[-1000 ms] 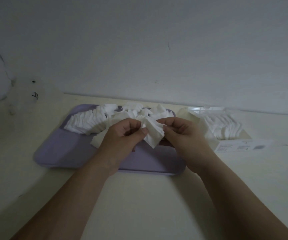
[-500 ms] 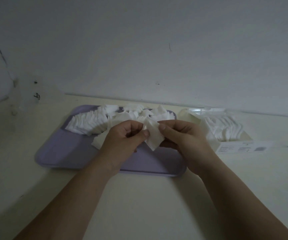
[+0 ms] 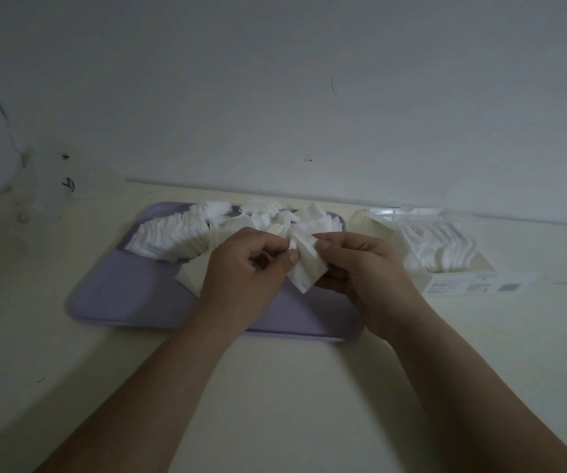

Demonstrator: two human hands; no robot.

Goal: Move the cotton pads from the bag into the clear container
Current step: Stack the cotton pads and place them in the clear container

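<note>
head view: both hands are raised over the middle of a lilac tray (image 3: 121, 295) on a cream table (image 3: 275, 387). left hand (image 3: 241, 271) is curled, thumb and forefinger pinched on the left edge of a small stack of white cotton pads (image 3: 307, 268). right hand (image 3: 367, 268) is likewise closed, thumb on top, fingers beneath the stack's right side. the stack hangs tilted between the two hands, above the tray and not touching it. loose cotton pads (image 3: 173, 238) lie fanned along the tray's far edge, from its far left corner to its far right corner. clear container (image 3: 452, 271), just beside the tray's right edge, near the table's far edge, holds rows of pads. whether a bag is present cannot be told.
</note>
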